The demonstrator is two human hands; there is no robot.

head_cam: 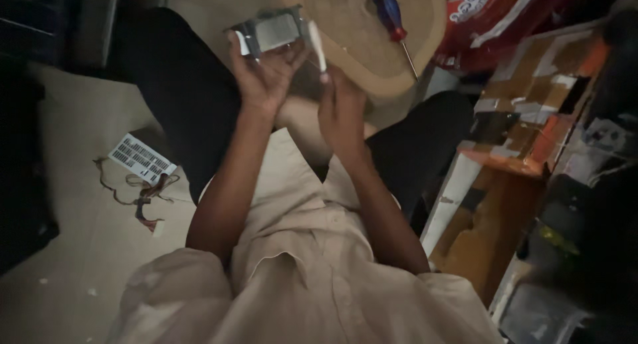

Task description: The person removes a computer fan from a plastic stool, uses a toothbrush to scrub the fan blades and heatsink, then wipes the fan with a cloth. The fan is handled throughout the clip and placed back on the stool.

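Grey metal glints up top: the left hand has its fingers wrapped around a small boxy metal part with a pale ribbed face, raised over the lap, its far side hidden. Right hand pinches a thin white stick. White barcode label lies on the floor, left; a red printed bag, top right, is cut off in gloom.

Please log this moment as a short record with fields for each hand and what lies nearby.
left hand: holds up a grey metal box-like part
right hand: holds a thin white stick-like item beside the part
screwdriver: blue and red handle, lying on a round woven mat
floor at left: vented grey plate, bundle of wires
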